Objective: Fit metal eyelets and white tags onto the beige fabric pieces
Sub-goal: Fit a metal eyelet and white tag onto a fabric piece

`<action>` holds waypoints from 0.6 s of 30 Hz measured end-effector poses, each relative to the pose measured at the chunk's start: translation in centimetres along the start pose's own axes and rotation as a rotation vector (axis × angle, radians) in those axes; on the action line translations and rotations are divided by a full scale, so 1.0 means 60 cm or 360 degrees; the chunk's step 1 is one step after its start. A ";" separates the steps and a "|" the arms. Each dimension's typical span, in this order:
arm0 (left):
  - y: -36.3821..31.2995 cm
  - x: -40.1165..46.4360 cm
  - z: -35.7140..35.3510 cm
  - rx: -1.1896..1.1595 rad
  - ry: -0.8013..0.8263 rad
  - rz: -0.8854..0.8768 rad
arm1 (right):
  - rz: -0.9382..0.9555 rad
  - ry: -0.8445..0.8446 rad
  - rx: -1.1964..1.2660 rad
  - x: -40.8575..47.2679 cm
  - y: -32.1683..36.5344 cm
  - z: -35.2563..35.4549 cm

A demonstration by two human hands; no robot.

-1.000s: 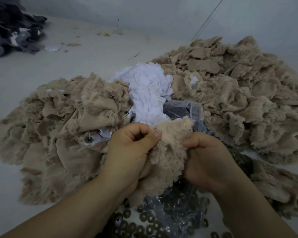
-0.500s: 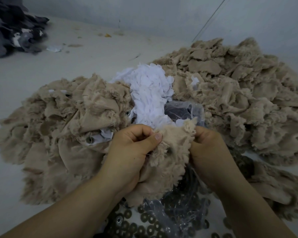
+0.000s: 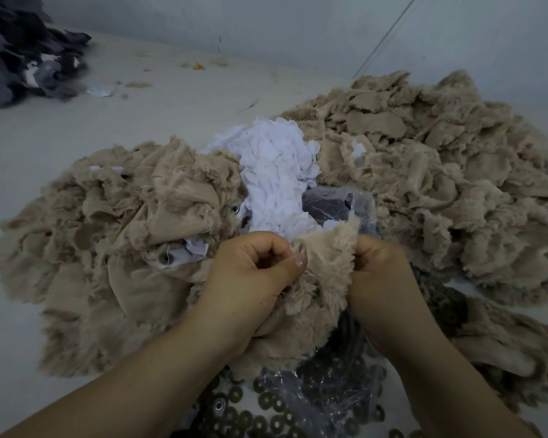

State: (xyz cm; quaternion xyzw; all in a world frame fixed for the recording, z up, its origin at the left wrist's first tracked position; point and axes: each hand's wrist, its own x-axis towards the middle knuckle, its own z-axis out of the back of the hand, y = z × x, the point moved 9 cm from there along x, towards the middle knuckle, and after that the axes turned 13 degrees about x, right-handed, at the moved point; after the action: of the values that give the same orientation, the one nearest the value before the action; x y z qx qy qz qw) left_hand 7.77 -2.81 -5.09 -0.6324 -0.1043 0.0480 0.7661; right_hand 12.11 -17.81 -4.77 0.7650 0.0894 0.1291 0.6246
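Note:
A frayed beige fabric piece is stretched between both hands at the centre. My left hand pinches its left edge with thumb and curled fingers. My right hand grips its right edge; those fingertips are hidden behind the cloth. Behind the hands lies a heap of white tags. Dark metal eyelets are scattered near the bottom edge, some under a clear plastic bag.
A big pile of beige pieces fills the right side and another pile the left. A second clear bag sits behind the held piece. Dark grey cloth lies far left on the pale floor.
My right hand has moved up and closer to the left hand along the piece's right edge. The top corner of the beige piece now stands higher between the hands.

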 end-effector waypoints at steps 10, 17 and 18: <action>-0.006 -0.003 0.002 0.0047 -0.0059 -0.0009 | 0.0005 0.0015 0.0007 0.000 -0.001 0.001; -0.019 -0.002 0.008 0.0134 -0.0110 -0.0084 | -0.0200 -0.0076 0.0202 0.001 -0.022 0.013; -0.020 -0.001 0.008 0.0152 -0.0109 -0.0100 | -0.0257 -0.0075 0.0258 -0.001 -0.025 0.012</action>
State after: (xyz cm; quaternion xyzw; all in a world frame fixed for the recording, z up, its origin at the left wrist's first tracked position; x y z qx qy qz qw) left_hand 7.54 -2.56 -3.84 -0.5894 -0.1476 0.0505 0.7926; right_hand 12.34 -18.19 -6.38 0.8062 0.1462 0.0527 0.5709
